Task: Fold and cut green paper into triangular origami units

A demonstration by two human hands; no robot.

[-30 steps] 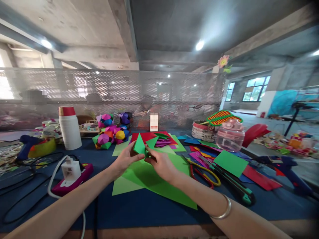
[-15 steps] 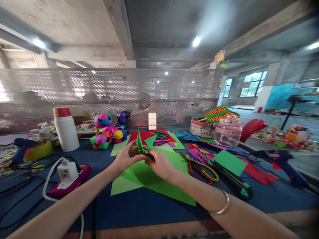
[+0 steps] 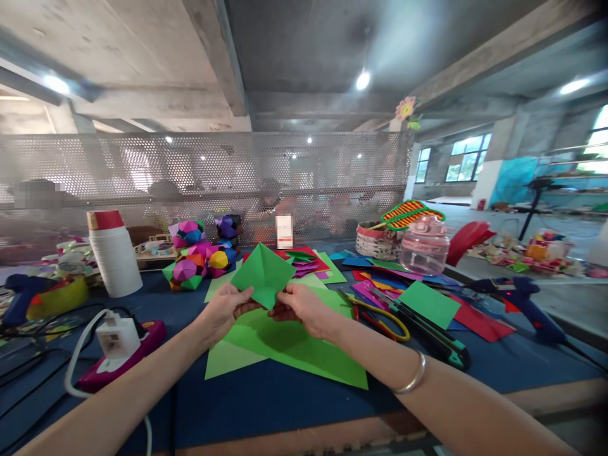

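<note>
A creased square of green paper [image 3: 264,272] is held up on its corner, its broad face toward me. My left hand [image 3: 232,303] pinches its lower left edge, thumb in front. At the lower right edge, my right hand [image 3: 297,303] grips the same paper between thumb and fingers. Beneath both hands lie overlapping bright and pale green sheets [image 3: 327,354] on the blue tabletop. Just behind the held paper are folded green and purple paper pieces [image 3: 306,263]. Scissors with red and yellow handles [image 3: 387,323] lie right of my right hand.
A green-and-black utility knife [image 3: 441,342], loose coloured papers and a blue glue gun [image 3: 522,297] lie to the right. A pink-lidded bottle [image 3: 425,247] and a woven basket [image 3: 377,240] stand behind. On the left are stacked paper cups [image 3: 115,259], folded paper balls [image 3: 190,266] and a power strip [image 3: 137,354] with cables.
The green paper was folded and seen edge-on; now it is spread open and faces me. Both hands have moved slightly apart to its two sides. The view has shifted a little to the right.
</note>
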